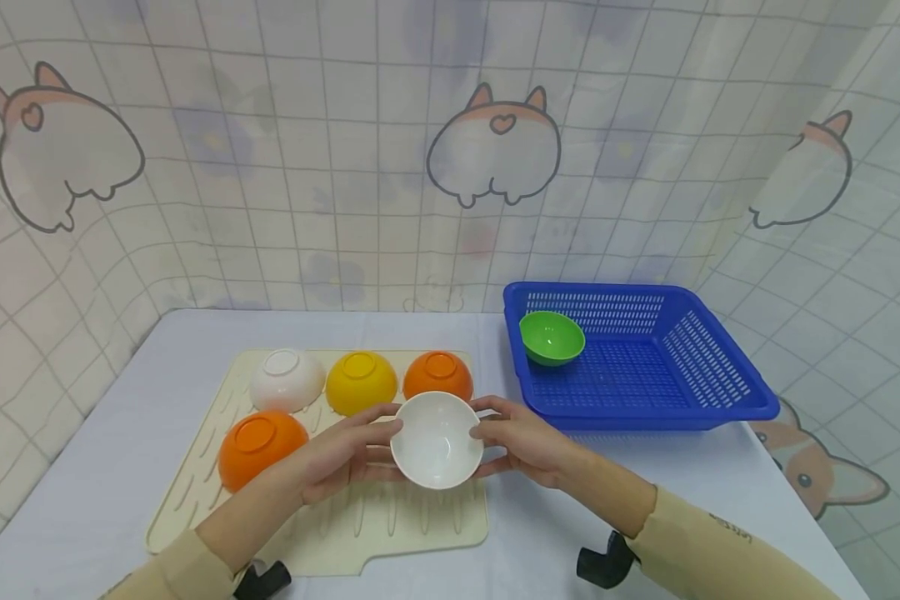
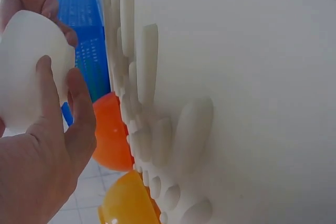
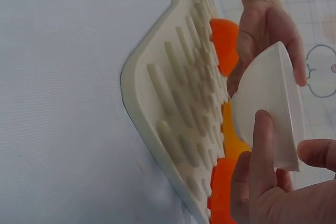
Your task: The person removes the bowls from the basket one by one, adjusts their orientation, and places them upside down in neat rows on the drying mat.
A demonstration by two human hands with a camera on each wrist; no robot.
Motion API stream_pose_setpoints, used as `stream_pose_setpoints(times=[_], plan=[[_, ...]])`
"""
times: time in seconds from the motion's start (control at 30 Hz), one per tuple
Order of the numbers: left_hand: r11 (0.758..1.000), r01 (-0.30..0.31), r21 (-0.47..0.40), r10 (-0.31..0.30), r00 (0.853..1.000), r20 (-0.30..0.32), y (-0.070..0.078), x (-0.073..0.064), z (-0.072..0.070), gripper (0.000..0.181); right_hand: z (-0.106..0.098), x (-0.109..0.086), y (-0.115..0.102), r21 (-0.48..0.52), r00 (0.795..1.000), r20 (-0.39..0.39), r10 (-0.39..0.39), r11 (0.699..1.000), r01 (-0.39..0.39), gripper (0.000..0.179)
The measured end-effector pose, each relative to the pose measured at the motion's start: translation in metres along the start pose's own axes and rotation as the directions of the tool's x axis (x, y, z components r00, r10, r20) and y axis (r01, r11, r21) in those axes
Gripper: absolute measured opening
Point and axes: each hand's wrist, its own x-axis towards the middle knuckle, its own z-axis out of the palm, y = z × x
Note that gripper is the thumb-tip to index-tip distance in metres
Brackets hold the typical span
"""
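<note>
A white bowl (image 1: pixel 437 442) is held up over the front part of a cream drying mat (image 1: pixel 412 521), its hollow facing the head camera. My left hand (image 1: pixel 348 454) grips its left side, thumb at the rim and fingers behind. On the opposite side my right hand (image 1: pixel 521 442) pinches the rim the same way. In the right wrist view the bowl (image 3: pixel 268 98) is seen side-on, clear of the mat's ridges. Upside down on the mat behind it sit another white bowl (image 1: pixel 287 381), a yellow bowl (image 1: pixel 362 382) and an orange bowl (image 1: pixel 438 375). A second orange bowl (image 1: pixel 261 450) lies near my left forearm.
A blue plastic basket (image 1: pixel 645 412) stands at the back right of the white-covered table (image 1: pixel 540 533). Inside its left end a green bowl (image 1: pixel 552 337) leans hollow side up. A patterned curtain (image 1: pixel 360 167) hangs behind the table.
</note>
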Motion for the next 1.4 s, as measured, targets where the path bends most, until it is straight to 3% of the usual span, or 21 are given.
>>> stream_pose_setpoints(times=[0.27,0.5,0.7,0.9,1.07,1.27,1.33,1.4], plan=[[0.991,-0.109,0.083,0.111,0.994,-0.015,0.002,0.000,-0.004,0.060,-0.002,0.000,-0.001,-0.020,1.000,-0.019,-0.025,0.999,0.025,0.058],[0.949,-0.203,0.241,0.216,0.976,-0.031,0.005,-0.002,-0.005,0.059,-0.005,0.002,0.001,0.007,1.000,0.010,-0.029,1.000,0.029,0.065],[0.841,-0.275,0.465,0.323,0.946,-0.023,0.007,-0.008,-0.005,0.056,-0.005,0.002,0.001,0.031,1.000,0.027,-0.005,1.000,0.004,0.065],[0.735,-0.391,0.554,0.424,0.903,0.074,0.004,-0.010,-0.002,0.055,-0.005,0.002,0.002,0.025,0.998,0.064,0.009,1.000,-0.011,0.064],[0.594,-0.478,0.647,0.511,0.845,0.155,0.000,-0.014,0.005,0.052,-0.007,0.003,0.004,0.027,0.995,0.096,0.020,0.999,-0.022,0.063],[0.338,-0.522,0.783,0.554,0.783,0.282,-0.001,-0.018,0.012,0.054,-0.006,0.003,0.004,0.038,0.996,0.079,0.035,0.999,-0.038,0.074],[0.265,-0.535,0.802,0.553,0.766,0.328,-0.002,-0.018,0.012,0.055,-0.006,0.002,0.004,0.046,0.996,0.081,0.040,0.998,-0.044,0.078],[0.197,-0.566,0.800,0.554,0.738,0.385,-0.004,-0.017,0.011,0.055,-0.006,0.002,0.004,0.055,0.995,0.085,0.045,0.997,-0.050,0.080]])
